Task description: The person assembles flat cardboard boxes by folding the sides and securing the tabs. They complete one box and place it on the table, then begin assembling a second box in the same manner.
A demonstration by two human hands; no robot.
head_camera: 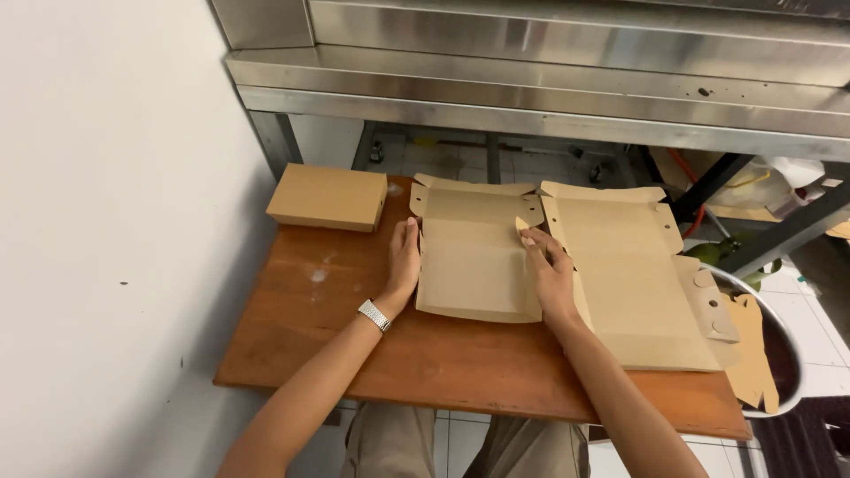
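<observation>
Both hands [403, 261] [551, 270] press flat brown cardboard box blank [474, 265].

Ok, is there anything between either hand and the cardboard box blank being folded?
Nothing visible. The left hand lies flat against the left edge of the half-folded box blank, and the right hand already touches its right side at a small flap. The closed box sits apart, farther left.
</observation>
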